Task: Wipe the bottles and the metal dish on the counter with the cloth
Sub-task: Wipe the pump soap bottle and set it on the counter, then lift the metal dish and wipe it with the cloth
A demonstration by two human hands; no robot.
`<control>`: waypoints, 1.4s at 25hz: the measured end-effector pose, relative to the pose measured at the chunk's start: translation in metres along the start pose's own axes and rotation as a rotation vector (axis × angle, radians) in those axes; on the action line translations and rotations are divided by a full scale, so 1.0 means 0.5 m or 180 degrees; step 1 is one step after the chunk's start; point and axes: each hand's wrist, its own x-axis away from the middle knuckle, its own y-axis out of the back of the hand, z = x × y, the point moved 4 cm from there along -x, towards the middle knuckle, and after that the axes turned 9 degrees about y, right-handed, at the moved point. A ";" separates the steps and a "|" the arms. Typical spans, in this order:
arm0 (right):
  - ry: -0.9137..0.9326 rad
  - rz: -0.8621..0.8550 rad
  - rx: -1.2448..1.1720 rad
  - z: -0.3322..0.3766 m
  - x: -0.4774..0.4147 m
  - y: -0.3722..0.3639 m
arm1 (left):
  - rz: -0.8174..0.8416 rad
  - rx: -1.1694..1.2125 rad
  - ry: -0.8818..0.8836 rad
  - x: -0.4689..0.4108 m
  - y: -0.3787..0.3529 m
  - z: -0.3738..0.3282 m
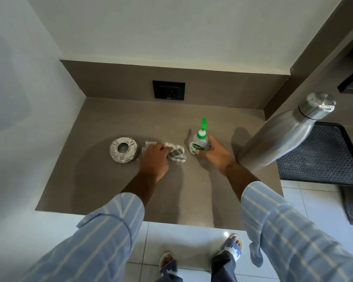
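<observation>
Sleeves: blue striped cuffs (118, 216) are seen nearest, both forearms reaching over the tabletop (102, 188).
Left hand (154, 157): the grip is closed, bunching a checked cloth (176, 152) that is pressed flat on the tabletop.
Right hand (217, 154): fingers are wrapped around the base of a clear Dettol bottle (199, 142) with a green flip cap, which is held upright on the tabletop.
Metal dish (124, 149): a round steel dish is set just left of the cloth, apart from the left hand.
Steel flask (281, 135): a tall stainless bottle is stood at the tabletop's right edge, untouched.
Socket (169, 90): a black wall plate is mounted behind, on the back panel.
</observation>
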 end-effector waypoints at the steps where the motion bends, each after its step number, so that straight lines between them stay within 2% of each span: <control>1: -0.0023 0.0049 -0.0045 0.005 0.002 -0.003 | -0.0050 0.0093 -0.0122 0.040 0.000 0.002; 3: -0.0019 0.0122 -0.0104 0.018 0.004 -0.008 | -0.0082 0.0288 -0.0475 0.141 -0.004 0.011; 5: -0.0050 0.0146 -0.0059 0.024 0.002 -0.007 | 0.0136 0.0491 -0.0874 0.249 -0.013 0.010; 7: -0.0107 0.0203 -0.0024 0.027 0.005 -0.013 | 0.0567 0.0740 -0.0990 0.315 -0.023 0.003; 8: -0.0146 0.0250 -0.0011 0.030 0.007 -0.020 | 0.0680 0.0942 -0.0863 0.325 -0.025 0.001; 9: -0.0183 0.0308 0.0009 0.032 0.010 -0.030 | 0.0675 0.1343 -0.0523 0.322 -0.025 0.001; 10: -0.0186 0.0372 0.0008 0.031 0.012 -0.040 | 0.0677 0.2002 0.0084 0.308 -0.018 0.001; 13: -0.0123 0.0508 -0.0005 0.034 0.017 -0.066 | 0.0426 0.4759 0.2295 0.217 -0.001 0.013; 14: -0.0125 0.0526 -0.0002 0.031 0.016 -0.071 | 0.0561 0.5370 0.2720 0.179 0.006 0.008; 16: -0.0175 0.0546 0.0010 0.027 0.017 -0.073 | 0.1016 0.5928 0.3010 0.117 0.026 -0.006; 19: -0.0181 0.0680 0.0024 0.023 0.015 -0.084 | 0.1411 0.5751 0.2819 0.074 0.039 -0.021; 21: -0.0203 0.0767 0.0127 0.022 0.011 -0.089 | 0.1426 0.5648 0.2808 0.076 0.043 -0.028; 22: -0.0200 0.0645 0.0226 0.021 0.011 -0.083 | 0.1242 0.5793 0.2780 0.079 0.048 -0.022; 24: -0.0202 0.0034 0.0665 0.020 0.024 -0.053 | 0.0274 0.6109 0.2714 0.081 0.066 0.026; 25: -0.0216 -0.0265 0.1153 0.020 0.043 -0.038 | -0.0312 0.5947 0.2755 0.084 0.085 0.069; 26: -0.0197 -0.0324 0.1737 0.019 0.064 -0.034 | -0.0873 0.5561 0.2891 0.088 0.112 0.118; 28: -0.0076 0.0130 0.2313 0.014 0.100 -0.089 | -0.1670 0.4714 0.3135 0.085 0.166 0.219; 29: 0.0056 0.0357 0.2279 0.014 0.105 -0.137 | -0.1787 0.4227 0.3164 0.075 0.184 0.261; 32: 0.0269 0.0484 0.1224 0.054 0.068 -0.290 | -0.1401 0.2784 0.3077 0.036 0.188 0.330; 33: 0.0214 0.0399 0.0933 0.069 0.041 -0.334 | -0.1204 0.2498 0.2990 0.020 0.176 0.340; 35: -0.0077 0.0297 0.0591 0.088 -0.008 -0.392 | -0.0644 0.2387 0.2873 -0.006 0.142 0.342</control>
